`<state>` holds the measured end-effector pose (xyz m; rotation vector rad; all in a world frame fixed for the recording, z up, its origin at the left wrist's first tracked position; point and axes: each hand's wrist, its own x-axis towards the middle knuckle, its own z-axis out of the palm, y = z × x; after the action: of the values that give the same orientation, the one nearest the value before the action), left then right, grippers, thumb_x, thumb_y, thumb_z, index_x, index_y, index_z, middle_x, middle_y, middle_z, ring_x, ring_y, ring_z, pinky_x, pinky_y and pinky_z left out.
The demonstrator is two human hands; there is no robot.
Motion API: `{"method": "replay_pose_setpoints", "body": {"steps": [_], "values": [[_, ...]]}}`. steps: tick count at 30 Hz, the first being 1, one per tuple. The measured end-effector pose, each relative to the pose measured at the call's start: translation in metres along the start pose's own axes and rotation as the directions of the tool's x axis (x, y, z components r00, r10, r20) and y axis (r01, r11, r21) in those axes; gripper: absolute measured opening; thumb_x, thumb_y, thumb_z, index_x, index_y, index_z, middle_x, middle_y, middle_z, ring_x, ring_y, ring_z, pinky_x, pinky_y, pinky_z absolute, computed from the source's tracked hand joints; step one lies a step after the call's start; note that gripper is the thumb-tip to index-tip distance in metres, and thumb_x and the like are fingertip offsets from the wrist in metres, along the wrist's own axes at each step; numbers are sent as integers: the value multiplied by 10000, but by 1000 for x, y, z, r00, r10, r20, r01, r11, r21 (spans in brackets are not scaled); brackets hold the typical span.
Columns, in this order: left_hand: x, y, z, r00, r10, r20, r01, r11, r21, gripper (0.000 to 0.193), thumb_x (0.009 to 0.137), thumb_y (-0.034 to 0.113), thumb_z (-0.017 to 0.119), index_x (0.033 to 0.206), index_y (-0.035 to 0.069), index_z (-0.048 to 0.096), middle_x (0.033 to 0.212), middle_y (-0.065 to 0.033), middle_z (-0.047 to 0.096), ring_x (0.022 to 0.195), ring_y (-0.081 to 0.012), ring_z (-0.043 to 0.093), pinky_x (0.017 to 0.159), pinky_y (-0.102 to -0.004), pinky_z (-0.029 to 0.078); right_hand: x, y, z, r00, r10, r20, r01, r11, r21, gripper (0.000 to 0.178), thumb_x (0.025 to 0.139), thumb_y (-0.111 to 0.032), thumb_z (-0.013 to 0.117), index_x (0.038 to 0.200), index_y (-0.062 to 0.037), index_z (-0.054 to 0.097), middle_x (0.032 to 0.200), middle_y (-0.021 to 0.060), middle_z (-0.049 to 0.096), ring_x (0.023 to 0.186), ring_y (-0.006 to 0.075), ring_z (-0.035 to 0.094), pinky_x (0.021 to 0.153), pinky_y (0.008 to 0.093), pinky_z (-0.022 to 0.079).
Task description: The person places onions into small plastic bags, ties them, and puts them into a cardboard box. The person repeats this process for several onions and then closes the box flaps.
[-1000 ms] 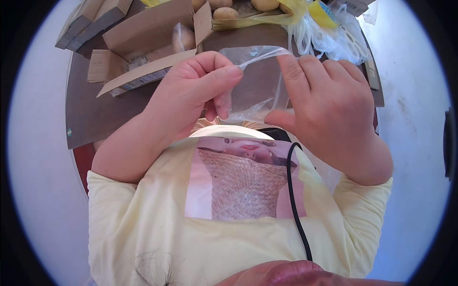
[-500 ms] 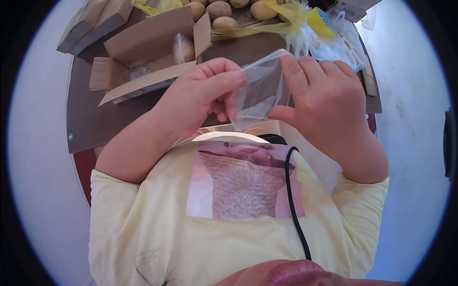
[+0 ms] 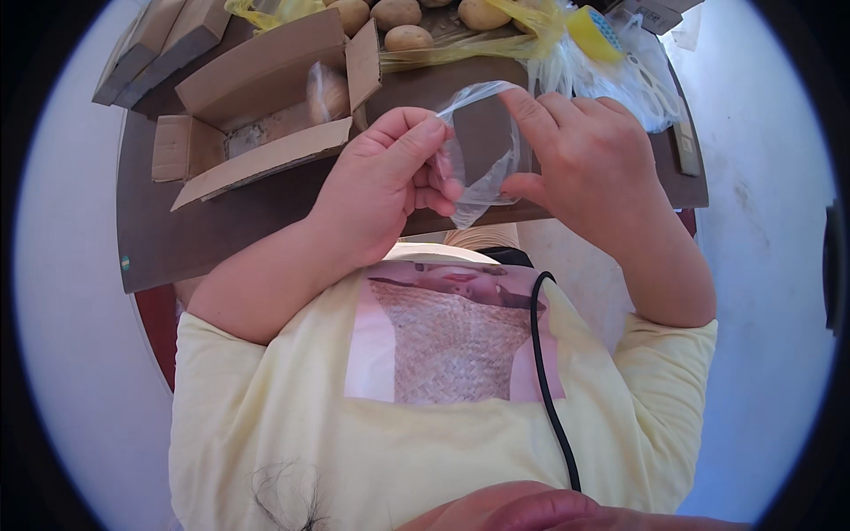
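A small clear plastic bag (image 3: 482,196) is stretched between my two hands above the table's near edge, its mouth spread into a loop. My left hand (image 3: 381,173) pinches one side of it between thumb and fingers. At the other side, my right hand (image 3: 598,164) has forefinger and thumb apart, hooked at the bag's rim and drawing it wide. Nothing shows inside the bag. Left of my hands is an opened cardboard box (image 3: 266,166), with a potato in a clear bag (image 3: 328,93) in its right end.
Loose potatoes (image 3: 408,38) lie on a yellow plastic bag (image 3: 460,58) at the back. Beside them are a pile of clear bags (image 3: 580,81), a yellow tape roll (image 3: 595,35) and a white looped handle (image 3: 651,87). Flat cartons (image 3: 168,49) stand at the far left of the brown table (image 3: 168,243).
The bag's mouth has opened from a flat sheet into a wide loop. My right hand has shifted slightly left, and my left hand has turned a little.
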<state>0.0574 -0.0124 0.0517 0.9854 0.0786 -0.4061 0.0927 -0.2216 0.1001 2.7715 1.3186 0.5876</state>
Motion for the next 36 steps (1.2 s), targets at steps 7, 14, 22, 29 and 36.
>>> {"method": "replay_pose_setpoints", "body": {"steps": [7,14,22,29,36], "values": [[2,-1,-3,999,-27,-17,25,993,-119,145,975,216,471,943,87,528,752,-16,563,649,-115,590,567,-279,528,4,20,8,991,-15,131,-46,892,449,554,612,-254,803,1089,-57,602,763,34,576,675,178,592,623,298,467],[3,2,-2,996,-89,-15,87,990,-108,152,972,222,476,948,80,526,749,-25,565,644,-127,591,553,-276,521,45,78,35,953,216,214,-291,452,843,289,826,-263,646,962,-8,648,850,38,630,709,108,552,658,214,424],[1,1,-4,994,-101,-51,98,993,-66,154,968,226,486,954,79,528,752,-31,564,646,-136,596,547,-279,516,155,34,84,883,270,383,-337,934,118,424,805,-450,561,930,-66,689,887,192,674,866,331,652,798,423,493],[4,0,-7,993,-105,-55,102,994,-48,146,965,217,490,953,76,528,749,-34,560,648,-143,592,545,-284,511,160,33,103,852,404,333,-493,832,255,457,789,-441,573,951,-26,678,920,217,664,899,330,642,828,394,484],[9,-6,-8,990,-110,-85,107,994,-31,150,959,220,495,946,74,526,738,-33,557,639,-144,584,541,-287,508,46,61,41,910,79,406,-394,-134,909,442,864,-390,554,1043,9,610,829,99,649,661,92,586,479,178,398]]}}
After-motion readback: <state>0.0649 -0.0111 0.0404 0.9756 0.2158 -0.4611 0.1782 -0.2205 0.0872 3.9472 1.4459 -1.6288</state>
